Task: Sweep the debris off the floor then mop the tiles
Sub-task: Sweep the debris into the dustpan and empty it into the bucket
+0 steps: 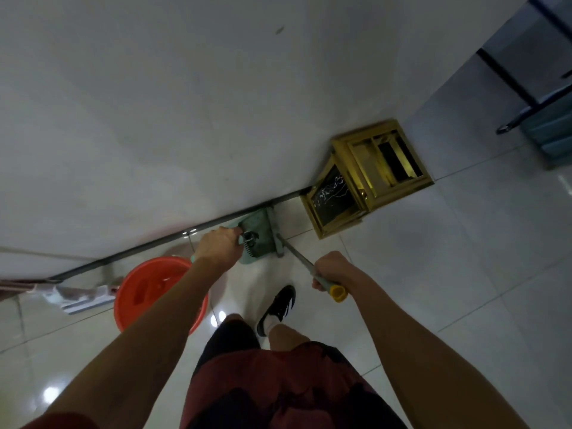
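Observation:
A pale green dustpan (258, 226) stands on the shiny white tiles against the foot of the wall. My left hand (218, 247) grips its upper end. A broom with a grey head (275, 232) leans beside the dustpan, its metal handle (298, 258) running back to a yellow cap (339, 293). My right hand (334, 269) is curled round the handle just below that cap. An orange bucket (154, 292) sits on the floor under my left forearm. A white flat mop head (82, 300) lies to the left of the bucket.
A gold-framed square bin (371, 178) stands against the wall just right of the broom. A dark baseboard strip (148, 247) runs along the wall. At the far right are a dark metal frame (523, 88) and a teal container (554, 134). My black shoe (278, 308) is between the bucket and broom.

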A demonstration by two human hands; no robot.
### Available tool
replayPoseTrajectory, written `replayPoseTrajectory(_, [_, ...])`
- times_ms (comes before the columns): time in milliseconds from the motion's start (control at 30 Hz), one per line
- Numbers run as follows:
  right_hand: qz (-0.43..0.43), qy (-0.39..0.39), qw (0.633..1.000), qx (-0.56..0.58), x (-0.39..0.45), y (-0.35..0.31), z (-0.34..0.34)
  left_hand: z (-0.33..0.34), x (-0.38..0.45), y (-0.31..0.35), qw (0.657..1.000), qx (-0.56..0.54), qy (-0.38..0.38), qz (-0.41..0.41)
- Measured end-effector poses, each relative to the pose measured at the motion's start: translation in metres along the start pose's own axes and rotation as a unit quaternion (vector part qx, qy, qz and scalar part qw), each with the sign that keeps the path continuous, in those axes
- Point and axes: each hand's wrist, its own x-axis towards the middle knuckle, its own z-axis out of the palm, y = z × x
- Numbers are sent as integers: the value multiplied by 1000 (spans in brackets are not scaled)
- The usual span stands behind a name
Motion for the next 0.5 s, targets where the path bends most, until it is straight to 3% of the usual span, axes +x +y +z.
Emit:
replayPoseTrajectory(233, [-27, -54, 997, 57, 5, -57, -9, -12, 27, -11, 998, 34, -52, 17])
replayPoseTrajectory(500, [-1, -41, 974, 223, 3, -91, 25, -24, 41, -28, 993, -43, -96, 46])
